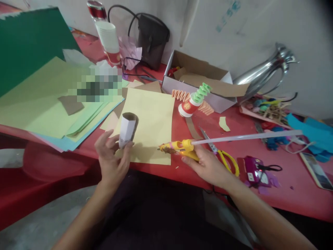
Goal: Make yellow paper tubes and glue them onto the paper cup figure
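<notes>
Left hand (pixel 111 160) pinches a white paper tube (pixel 127 129); right hand (pixel 211 166) grips a yellow glue gun (pixel 187 146) towards four o'clock — teal wall lettering (pixel 228 15), one o'clock, too blurred to read.

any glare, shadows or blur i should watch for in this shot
Head view: a soft shadow falls on the yellow sheet beside the paper tube in the left hand; bright highlights streak the metal pitcher; a pixelated block hides some of the papers at left; the upper right corner goes dark.
</notes>
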`<state>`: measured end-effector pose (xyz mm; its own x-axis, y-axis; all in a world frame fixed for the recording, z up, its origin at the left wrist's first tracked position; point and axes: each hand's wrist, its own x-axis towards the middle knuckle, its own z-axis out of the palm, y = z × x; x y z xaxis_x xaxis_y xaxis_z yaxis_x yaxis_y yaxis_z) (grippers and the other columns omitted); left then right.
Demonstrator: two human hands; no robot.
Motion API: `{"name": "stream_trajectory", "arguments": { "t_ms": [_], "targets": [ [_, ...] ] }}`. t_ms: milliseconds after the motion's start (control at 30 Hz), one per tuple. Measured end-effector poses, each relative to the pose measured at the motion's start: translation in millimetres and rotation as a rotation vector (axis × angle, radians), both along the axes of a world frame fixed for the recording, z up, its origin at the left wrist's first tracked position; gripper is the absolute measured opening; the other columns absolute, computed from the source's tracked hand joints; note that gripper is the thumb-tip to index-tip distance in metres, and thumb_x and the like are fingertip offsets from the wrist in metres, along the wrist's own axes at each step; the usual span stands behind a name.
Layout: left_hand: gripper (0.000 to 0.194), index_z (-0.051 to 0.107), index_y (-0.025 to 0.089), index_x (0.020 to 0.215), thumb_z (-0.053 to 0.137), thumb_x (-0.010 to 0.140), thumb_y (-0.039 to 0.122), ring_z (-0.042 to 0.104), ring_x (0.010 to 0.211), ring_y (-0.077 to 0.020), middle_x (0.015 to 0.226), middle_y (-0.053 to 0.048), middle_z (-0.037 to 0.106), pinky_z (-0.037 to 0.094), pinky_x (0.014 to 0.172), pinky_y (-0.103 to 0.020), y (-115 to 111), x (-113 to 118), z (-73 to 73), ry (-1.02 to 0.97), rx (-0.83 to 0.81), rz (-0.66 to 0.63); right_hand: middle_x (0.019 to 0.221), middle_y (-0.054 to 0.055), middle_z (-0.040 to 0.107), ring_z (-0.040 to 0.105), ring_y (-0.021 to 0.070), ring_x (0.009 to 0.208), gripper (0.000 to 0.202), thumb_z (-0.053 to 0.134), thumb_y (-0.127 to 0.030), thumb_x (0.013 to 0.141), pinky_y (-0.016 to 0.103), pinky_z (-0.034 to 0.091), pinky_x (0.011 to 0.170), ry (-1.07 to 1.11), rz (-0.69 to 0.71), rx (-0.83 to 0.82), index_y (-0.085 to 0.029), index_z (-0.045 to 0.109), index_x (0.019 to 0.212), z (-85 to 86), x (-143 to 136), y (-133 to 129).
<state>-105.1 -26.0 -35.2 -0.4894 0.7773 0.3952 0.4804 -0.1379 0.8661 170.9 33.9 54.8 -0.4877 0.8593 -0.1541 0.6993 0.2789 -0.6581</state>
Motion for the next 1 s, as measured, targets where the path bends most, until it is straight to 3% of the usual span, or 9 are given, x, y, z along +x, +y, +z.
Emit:
{"name": "stream_trajectory", "arguments": {
  "t_ms": [167,300,467,800,1000],
  "targets": [
    [0.052,0.049,0.026,0.137,0.065,0.089,0.023,0.067,0.108,-0.0219,0.126,-0.01,0.065,0.055,0.093,-0.038,3.4,-5.9,-6.4,0.401,0.029,0.042,0.116,0.009,0.074,0.07,0.0317,0.107,0.029,0.056,-0.04,0.095,0.048,0.056,0.087,-0.02,0.047,-0.051,-0.025,0.056,0.12,3.3,-0.4,-0.9],
    [0.049,0.056,0.03,0.138,0.061,0.091,0.018,0.067,0.108,-0.0201,0.12,-0.006,0.07,0.041,0.113,-0.046,7.9,-10.3,-4.2,0.621,0.029,0.005,0.111,0.008,0.075,0.072,0.0305,0.102,0.027,0.058,-0.04,0.094,0.043,0.057,0.082,-0.044,0.049,-0.057,-0.024,0.058,0.115,4.6,0.8,-1.0],
    [0.058,0.048,0.031,0.147,0.061,0.091,0.02,0.068,0.108,-0.0197,0.119,-0.006,0.071,0.038,0.116,-0.046,10.5,-9.7,-8.2,0.673,0.031,-0.008,0.104,0.006,0.076,0.073,0.028,0.096,0.019,0.057,-0.04,0.095,0.04,0.056,0.079,-0.052,0.074,-0.046,-0.025,0.059,0.106,4.8,11.4,-2.5],
    [0.05,0.055,0.032,0.142,0.062,0.093,0.025,0.068,0.109,-0.0224,0.122,-0.008,0.071,0.04,0.113,-0.047,11.4,-7.6,-11.4,0.625,0.002,-0.028,0.097,0.005,0.077,0.074,0.0282,0.088,0.022,0.055,-0.039,0.093,0.039,0.056,0.071,-0.124,0.043,0.05,-0.026,0.057,0.112,6.4,21.7,8.0],
    [0.051,0.054,0.033,0.143,0.062,0.092,0.025,0.069,0.107,-0.024,0.121,-0.008,0.072,0.05,0.096,-0.039,10.9,-6.7,-12.7,0.699,0.002,0.0,0.098,0.006,0.076,0.073,0.03,0.089,0.031,0.057,-0.043,0.092,0.042,0.057,0.073,-0.155,0.026,0.039,-0.025,0.057,0.116,4.5,18.8,25.8]
  ]
}}
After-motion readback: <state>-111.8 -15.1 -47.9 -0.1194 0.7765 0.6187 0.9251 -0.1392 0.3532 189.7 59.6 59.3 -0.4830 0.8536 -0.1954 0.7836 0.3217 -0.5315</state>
